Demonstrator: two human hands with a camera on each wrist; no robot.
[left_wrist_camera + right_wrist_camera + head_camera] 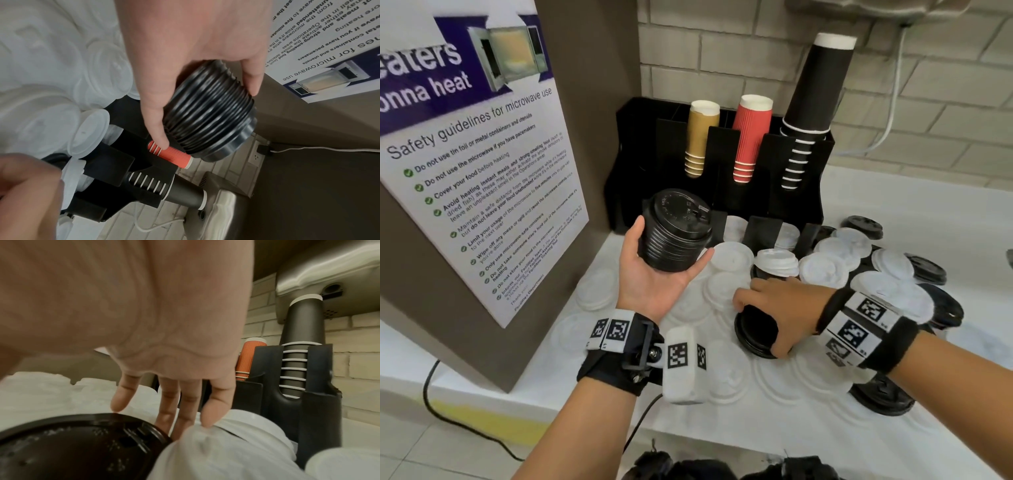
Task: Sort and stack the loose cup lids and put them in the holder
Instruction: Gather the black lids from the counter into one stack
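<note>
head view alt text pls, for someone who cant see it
A left hand holds a stack of black lids before a black cup holder, while the right hand reaches over a loose black lid among scattered white lids.

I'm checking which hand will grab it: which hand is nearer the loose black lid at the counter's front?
Right. The right hand rests over that black lid, fingers touching it; the left hand is raised apart, holding the black lid stack.

White counter (808,428) against a brick wall; black cup holder (743,205) at the back, loose white lids (732,255) and black lids (863,226) strewn before it; some apparently overlapping
</note>
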